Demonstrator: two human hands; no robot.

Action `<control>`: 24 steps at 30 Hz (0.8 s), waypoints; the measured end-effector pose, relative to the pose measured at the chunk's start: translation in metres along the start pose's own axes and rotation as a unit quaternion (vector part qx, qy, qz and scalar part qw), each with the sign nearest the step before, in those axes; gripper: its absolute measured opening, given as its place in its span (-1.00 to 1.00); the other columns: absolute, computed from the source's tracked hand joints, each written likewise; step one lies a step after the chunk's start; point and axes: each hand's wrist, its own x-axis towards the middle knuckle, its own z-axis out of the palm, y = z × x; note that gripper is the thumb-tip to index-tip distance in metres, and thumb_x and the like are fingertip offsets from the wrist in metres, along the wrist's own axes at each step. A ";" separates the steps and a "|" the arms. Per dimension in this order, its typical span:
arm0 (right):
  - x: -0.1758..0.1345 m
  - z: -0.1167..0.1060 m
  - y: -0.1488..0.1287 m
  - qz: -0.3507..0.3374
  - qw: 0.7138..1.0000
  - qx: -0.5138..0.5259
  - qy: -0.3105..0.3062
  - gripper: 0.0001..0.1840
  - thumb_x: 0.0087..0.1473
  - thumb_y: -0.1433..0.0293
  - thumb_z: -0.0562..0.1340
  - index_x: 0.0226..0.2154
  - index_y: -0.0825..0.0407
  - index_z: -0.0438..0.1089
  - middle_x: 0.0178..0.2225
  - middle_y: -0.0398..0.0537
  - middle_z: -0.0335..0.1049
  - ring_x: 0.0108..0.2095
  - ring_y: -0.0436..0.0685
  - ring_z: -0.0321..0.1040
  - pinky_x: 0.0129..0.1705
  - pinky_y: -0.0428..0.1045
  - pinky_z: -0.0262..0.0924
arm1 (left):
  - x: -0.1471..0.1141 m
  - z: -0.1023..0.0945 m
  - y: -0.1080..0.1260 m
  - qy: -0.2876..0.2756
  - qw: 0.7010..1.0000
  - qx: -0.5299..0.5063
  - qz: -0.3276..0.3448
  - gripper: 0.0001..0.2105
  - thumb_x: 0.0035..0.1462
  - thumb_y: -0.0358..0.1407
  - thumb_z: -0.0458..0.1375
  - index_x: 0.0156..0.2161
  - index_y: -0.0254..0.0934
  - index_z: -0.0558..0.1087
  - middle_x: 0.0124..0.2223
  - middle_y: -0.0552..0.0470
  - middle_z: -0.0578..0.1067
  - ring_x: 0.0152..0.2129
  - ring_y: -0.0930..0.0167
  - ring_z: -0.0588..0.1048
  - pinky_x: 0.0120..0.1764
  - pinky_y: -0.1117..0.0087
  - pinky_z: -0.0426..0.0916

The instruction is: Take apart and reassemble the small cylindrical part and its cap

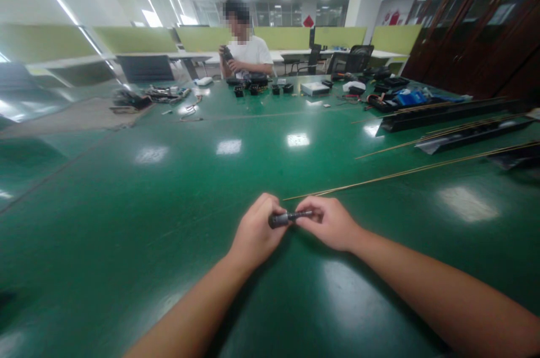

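Low over the green table (177,206), my left hand (257,231) is closed round the thick black-and-grey handle of what looks like a short screwdriver (279,220). The tool lies almost level, its thin shank pointing right. At that thin end the fingers of my right hand (327,223) are pinched, with thumb and forefinger on the shank. The very tip is partly hidden by my right fingers. Just beyond my hands, thin brass-coloured rods (358,182) run off to the right.
Black angled channels (442,115) with more rods lie at the right. Across the table a person in a white shirt (255,53) holds a dark object. Small black boxes (253,89), a white box (314,89) and a blue bundle (411,97) stand along the far side.
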 end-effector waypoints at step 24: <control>-0.003 -0.003 -0.005 0.019 0.999 -0.016 0.032 -0.88 0.02 0.41 0.34 -0.31 0.07 0.51 -0.63 -0.26 0.28 -0.62 -0.05 0.16 -0.54 -0.14 0.02 | 0.000 -0.004 0.000 0.015 1.000 0.008 -0.007 -0.81 0.07 -0.47 0.28 -0.30 -0.25 0.33 -0.23 0.08 0.37 -0.30 0.45 0.39 -0.25 0.47 0.26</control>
